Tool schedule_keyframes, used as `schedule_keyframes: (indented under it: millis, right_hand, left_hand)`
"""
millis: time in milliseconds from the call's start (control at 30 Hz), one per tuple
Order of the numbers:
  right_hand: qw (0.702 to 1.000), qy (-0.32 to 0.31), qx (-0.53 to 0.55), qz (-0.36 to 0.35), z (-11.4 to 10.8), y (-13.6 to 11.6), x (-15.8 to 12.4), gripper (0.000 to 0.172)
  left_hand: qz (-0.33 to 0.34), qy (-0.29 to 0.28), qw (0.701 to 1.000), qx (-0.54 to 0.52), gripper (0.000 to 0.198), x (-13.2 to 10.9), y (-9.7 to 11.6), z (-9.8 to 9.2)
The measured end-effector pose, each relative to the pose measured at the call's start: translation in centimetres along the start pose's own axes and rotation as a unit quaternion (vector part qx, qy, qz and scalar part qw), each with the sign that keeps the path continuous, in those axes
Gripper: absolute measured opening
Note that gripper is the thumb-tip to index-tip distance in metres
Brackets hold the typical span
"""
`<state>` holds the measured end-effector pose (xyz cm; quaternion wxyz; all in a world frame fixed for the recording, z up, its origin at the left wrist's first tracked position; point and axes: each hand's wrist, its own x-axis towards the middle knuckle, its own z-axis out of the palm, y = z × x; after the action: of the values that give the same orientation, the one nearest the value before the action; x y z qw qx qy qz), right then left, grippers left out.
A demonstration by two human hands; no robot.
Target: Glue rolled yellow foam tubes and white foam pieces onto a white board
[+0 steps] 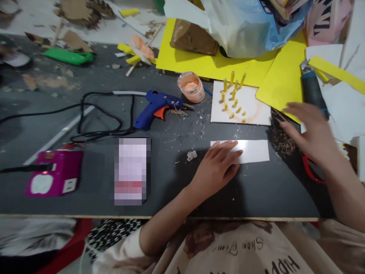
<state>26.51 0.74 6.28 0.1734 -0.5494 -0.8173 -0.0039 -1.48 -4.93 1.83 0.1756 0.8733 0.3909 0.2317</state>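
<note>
My left hand (218,163) lies with fingers stretched over the left part of a white rectangular strip (255,151), touching it against the dark table. Off to the right, my right hand (310,133) is raised with thumb and fingers apart, holding nothing that I can see. It is slightly blurred. Under and beside it lie a heap of small dark brown bits (283,139) and a red looped handle (309,173), partly covered by the hand and wrist. Beyond the strip lies a white board (253,102) with several short yellow sticks (235,93) standing on it.
A blue glue gun (151,108) with black cable lies left of centre, near a tub of peach paste (191,87). A phone (131,171) and magenta box (55,173) sit nearer the edge. Yellow sheets (285,72), a plastic bag (245,26) and a dark-handled cutter (313,89) lie behind.
</note>
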Motion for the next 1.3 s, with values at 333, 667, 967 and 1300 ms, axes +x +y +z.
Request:
schedule_keyframes:
  millis: [333, 667, 967, 1300]
  right_hand:
    - [0.996, -0.047, -0.034, -0.067, 4.6, -2.6, -0.3, 0.033]
    - [0.954, 0.009, -0.098, -0.283, 5.2, 0.9, 1.7, 0.025]
    - [0.932, -0.042, -0.06, -0.355, 4.3, 0.1, 1.3, 0.029]
    - [0.976, -0.002, 0.216, 0.003, 2.0, -2.8, 9.6, 0.02]
  left_hand:
    - [-0.161, -0.005, 0.986, 0.048, 0.058, 2.1, -3.6, -0.9]
    - [-0.174, 0.011, 0.983, 0.06, 0.06, 2.1, -4.0, 0.7]
    - [-0.209, -0.032, 0.974, 0.084, 0.051, 1.6, -3.3, -1.8]
    - [-0.199, -0.058, 0.971, 0.116, 0.048, 1.8, -3.2, -1.8]
